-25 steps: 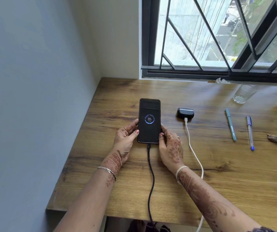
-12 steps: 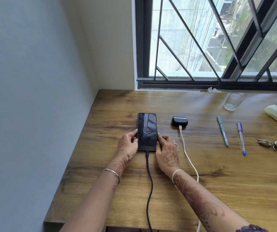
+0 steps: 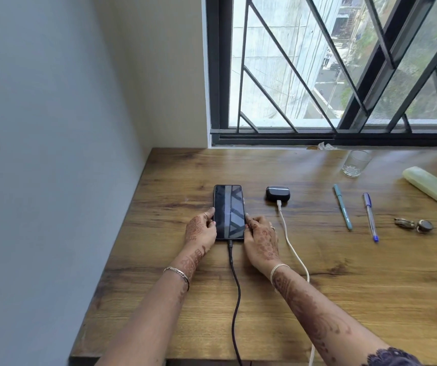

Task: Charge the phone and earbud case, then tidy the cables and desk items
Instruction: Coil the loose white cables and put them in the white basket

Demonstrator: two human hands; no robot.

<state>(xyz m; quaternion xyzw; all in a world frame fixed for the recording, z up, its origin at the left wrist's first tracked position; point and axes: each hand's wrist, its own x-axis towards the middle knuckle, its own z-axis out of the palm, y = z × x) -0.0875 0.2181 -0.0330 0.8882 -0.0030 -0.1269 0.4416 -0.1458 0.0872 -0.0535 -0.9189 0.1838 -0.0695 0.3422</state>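
Wood-grain surface (image 3: 344, 286) runs under both my forearms, and the phone (image 3: 228, 211) lies flat on it, face up, near the left wall. Its screen is dark and mirrors the window bars. My hands flank it. My left hand (image 3: 200, 231) grips the phone's left long edge with bent fingers. My right hand (image 3: 261, 240) does the same on the right long edge, its curled fingertips pressed against the side. Neither hand holds anything else.

A black cable (image 3: 236, 286) is plugged into the phone's near end. It runs between my wrists and drops over the front edge of the surface. Just to the right of the phone, apart from it, sits the dark earbud case (image 3: 277, 193), lid closed. A white cable (image 3: 292, 249) is plugged into its near side, curving past my right wrist and off the front edge.

Further right a teal pen (image 3: 342, 206) and a blue pen (image 3: 369, 216) lie side by side, not touching. Beyond them lie a bunch of keys (image 3: 412, 224) and a pale green case (image 3: 432, 187). A drinking glass (image 3: 356, 163) stands upright near the window sill.
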